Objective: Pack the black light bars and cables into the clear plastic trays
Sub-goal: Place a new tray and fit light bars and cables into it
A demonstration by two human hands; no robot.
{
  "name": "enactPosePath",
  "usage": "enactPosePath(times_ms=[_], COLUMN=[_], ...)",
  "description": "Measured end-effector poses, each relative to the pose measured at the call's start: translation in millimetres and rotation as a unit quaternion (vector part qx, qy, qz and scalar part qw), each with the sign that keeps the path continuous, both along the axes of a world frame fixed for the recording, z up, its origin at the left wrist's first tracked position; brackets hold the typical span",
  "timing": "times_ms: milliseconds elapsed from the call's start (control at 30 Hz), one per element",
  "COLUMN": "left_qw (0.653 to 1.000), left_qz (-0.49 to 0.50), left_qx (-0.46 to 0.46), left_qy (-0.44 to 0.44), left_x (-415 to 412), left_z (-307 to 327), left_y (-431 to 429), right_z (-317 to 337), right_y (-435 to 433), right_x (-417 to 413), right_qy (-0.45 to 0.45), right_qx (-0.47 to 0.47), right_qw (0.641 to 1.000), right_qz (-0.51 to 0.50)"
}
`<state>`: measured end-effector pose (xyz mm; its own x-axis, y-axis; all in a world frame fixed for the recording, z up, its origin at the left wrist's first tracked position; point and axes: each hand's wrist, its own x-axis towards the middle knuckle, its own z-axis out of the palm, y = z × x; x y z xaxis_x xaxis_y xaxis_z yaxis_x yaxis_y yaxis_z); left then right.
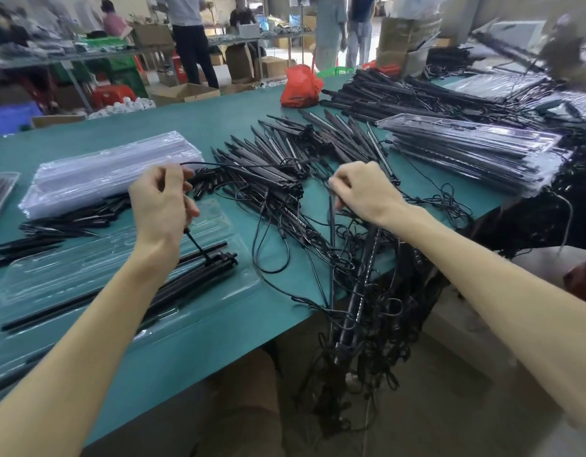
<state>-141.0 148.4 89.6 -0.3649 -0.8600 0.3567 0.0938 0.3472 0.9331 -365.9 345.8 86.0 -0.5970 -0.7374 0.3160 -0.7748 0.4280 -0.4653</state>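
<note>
Premises: a factory packing floor. Evidence: a long green-covered work table [219, 127] carries loose heaps of slim black light bars [285, 153], tangled black cables [321, 240], a stack of empty clear plastic trays [113, 174] and a stack of filled clear trays [476, 153]. Behind it is a second cluttered bench [97, 56] with standing workers [192, 37]. On the floor are open brown cardboard cartons [186, 93] and a green plastic crate [128, 77].
</note>
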Motion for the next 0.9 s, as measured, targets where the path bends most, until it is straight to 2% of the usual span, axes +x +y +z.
enactPosePath(times_ms=[67,167,333,400,533,633,733,900], left_qw=[1.0,1.0,0.997,0.996,0.993,0.99,0.987,0.983], left_qz=[-0.007,-0.01,-0.05,-0.063,-0.087,-0.114,-0.139,-0.157], left_qx=[0.0,0.007,-0.012,-0.015,-0.02,-0.023,-0.026,-0.028], left_qy=[-0.013,-0.023,-0.053,-0.062,-0.078,-0.082,-0.083,-0.087], left_x=[-0.6,-5.7,-15.1,-17.7,-17.3,-15.6,-14.0,-11.7], left_z=[-3.6,-6.0,-6.8,-7.2,-11.8,-14.1,-13.2,-10.2], left_y=[1.3,4.9,14.1,17.5,19.5,19.6,21.2,27.3], right_z=[8.5,20.4,49.7,68.6,112.4,131.2,130.2,107.5], right_y=[1.3,2.8,2.2,-1.1,-11.1,-20.7,-29.2,-31.9], right_x=[0.4,8.5,30.5,39.9,59.2,69.8,75.3,65.7], right_qy=[-0.014,-0.039,0.049,0.06,-0.012,-0.032,-0.034,-0.134], right_qx=[-0.073,-0.13,-0.129,-0.157,-0.237,-0.24,-0.209,-0.206], right_qw=[0.997,0.99,0.989,0.983,0.958,0.947,0.951,0.949], right_qz=[-0.002,0.022,0.051,0.077,0.164,0.21,0.224,0.196])
